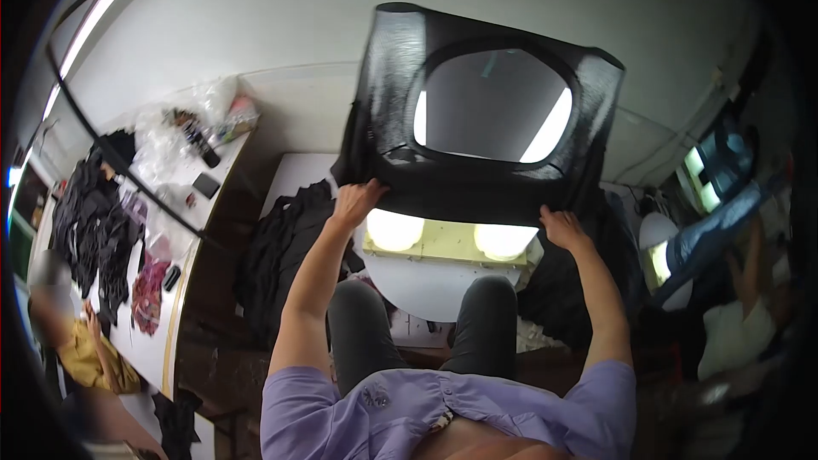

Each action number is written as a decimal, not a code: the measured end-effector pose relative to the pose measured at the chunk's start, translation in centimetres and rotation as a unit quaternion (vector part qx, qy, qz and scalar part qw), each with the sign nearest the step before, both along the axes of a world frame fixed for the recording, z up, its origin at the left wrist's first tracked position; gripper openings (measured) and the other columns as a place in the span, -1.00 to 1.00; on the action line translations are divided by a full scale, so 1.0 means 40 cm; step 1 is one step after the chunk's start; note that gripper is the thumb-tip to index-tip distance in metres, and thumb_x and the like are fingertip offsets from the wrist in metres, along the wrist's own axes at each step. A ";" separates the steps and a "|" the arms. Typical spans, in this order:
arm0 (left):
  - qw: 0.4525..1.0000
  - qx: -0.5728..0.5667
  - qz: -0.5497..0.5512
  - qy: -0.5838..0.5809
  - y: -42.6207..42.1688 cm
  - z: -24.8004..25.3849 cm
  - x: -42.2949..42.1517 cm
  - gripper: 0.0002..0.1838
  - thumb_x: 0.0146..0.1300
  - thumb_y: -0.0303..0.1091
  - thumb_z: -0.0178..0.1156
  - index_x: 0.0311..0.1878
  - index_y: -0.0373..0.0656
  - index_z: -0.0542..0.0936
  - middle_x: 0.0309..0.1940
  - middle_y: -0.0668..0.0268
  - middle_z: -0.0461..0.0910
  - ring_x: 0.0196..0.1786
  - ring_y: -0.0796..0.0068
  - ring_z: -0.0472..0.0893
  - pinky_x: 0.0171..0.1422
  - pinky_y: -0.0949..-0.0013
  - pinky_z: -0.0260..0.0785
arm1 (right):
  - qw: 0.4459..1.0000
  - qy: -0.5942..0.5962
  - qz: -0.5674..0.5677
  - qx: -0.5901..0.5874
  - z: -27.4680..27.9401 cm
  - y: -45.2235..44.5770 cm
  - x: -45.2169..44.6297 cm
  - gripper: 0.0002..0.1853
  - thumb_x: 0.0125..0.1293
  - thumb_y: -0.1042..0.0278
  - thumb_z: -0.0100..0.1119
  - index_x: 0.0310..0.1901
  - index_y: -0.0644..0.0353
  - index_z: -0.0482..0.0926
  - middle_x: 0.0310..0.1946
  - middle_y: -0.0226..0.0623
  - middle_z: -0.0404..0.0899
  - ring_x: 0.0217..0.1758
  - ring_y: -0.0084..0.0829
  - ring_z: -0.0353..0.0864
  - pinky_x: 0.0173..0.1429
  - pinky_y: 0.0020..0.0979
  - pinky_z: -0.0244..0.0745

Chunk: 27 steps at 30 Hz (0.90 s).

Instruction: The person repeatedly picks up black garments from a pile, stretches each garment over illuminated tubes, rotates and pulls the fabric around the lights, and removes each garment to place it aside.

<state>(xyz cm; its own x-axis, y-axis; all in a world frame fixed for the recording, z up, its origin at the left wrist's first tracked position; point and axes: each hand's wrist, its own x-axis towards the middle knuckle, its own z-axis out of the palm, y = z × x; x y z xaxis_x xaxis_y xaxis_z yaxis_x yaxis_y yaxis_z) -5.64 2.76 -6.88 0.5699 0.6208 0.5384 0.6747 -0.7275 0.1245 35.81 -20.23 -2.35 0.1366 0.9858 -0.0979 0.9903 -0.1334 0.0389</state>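
Observation:
A black, partly see-through knit garment [477, 187] is spread wide in front of me, upright and stretched at its upper corners. Through its large rounded opening shows a grey, shiny panel [494, 102] with bright light reflections. My left hand [362, 202] is closed on the garment's lower left edge. At the lower right edge, my right hand [560, 226] pinches the cloth. Below the hem, between my hands, two bright lamps [394, 230] glow on a yellowish base [443, 243]. What supports the garment from inside is mostly hidden.
Dark cloth piles lie left [285, 238] and right [588, 277] of a rounded white table [417, 285]. A long table [162, 349] at left bears black clothes and plastic bags. One person [94, 349] sits at left, another [737, 324] works at right.

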 end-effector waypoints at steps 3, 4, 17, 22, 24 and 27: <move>1.000 0.020 0.000 0.008 -0.001 0.000 0.001 -0.71 0.24 -0.12 0.15 -0.50 -0.09 0.47 -0.71 0.17 0.52 -0.57 0.12 0.58 -0.55 0.15 0.35 | 1.000 0.014 0.000 0.024 -0.023 -0.007 0.008 -0.75 0.39 0.29 -0.14 -0.01 0.24 0.38 -0.31 0.09 0.60 -0.11 0.11 0.55 -0.05 0.03 0.37; 1.000 0.026 -0.006 0.006 -0.004 0.005 0.002 -0.72 0.24 -0.14 0.16 -0.49 -0.10 0.47 -0.70 0.16 0.52 -0.56 0.12 0.58 -0.54 0.16 0.35 | 0.999 0.009 -0.004 0.031 -0.032 -0.012 0.012 -0.74 0.39 0.28 -0.14 0.01 0.23 0.38 -0.31 0.09 0.60 -0.12 0.11 0.55 -0.03 0.02 0.37; 0.999 0.031 0.004 0.007 -0.032 0.029 0.015 -0.71 0.24 -0.15 0.18 -0.51 -0.11 0.45 -0.72 0.14 0.50 -0.59 0.12 0.57 -0.58 0.18 0.32 | 0.996 0.020 -0.004 0.083 -0.087 -0.003 0.015 -0.75 0.40 0.21 -0.13 0.00 0.13 0.36 -0.30 0.06 0.60 -0.14 0.06 0.56 -0.04 -0.02 0.40; 0.999 0.043 0.001 -0.004 -0.033 0.027 0.019 -0.70 0.23 -0.16 0.19 -0.51 -0.11 0.44 -0.72 0.14 0.49 -0.59 0.12 0.57 -0.56 0.17 0.33 | 0.992 0.025 0.000 0.123 -0.073 -0.010 -0.005 -0.80 0.39 0.23 -0.10 -0.05 0.11 0.37 -0.44 0.01 0.60 -0.26 0.09 0.57 -0.12 0.02 0.39; 0.999 0.050 0.000 -0.006 -0.036 0.027 0.020 -0.70 0.23 -0.16 0.19 -0.52 -0.11 0.44 -0.72 0.15 0.49 -0.59 0.12 0.57 -0.56 0.17 0.33 | 0.987 0.022 0.006 0.157 -0.076 -0.015 -0.015 -0.82 0.39 0.24 -0.10 -0.08 0.11 0.37 -0.50 -0.01 0.59 -0.32 0.10 0.58 -0.15 0.05 0.38; 0.999 0.051 0.005 -0.004 -0.042 0.032 0.025 -0.70 0.22 -0.16 0.19 -0.52 -0.11 0.44 -0.72 0.15 0.50 -0.58 0.13 0.58 -0.56 0.18 0.33 | 0.977 0.008 0.037 0.210 -0.089 -0.019 -0.020 -0.84 0.39 0.26 -0.08 -0.15 0.16 0.37 -0.56 -0.01 0.56 -0.41 0.09 0.57 -0.27 0.04 0.40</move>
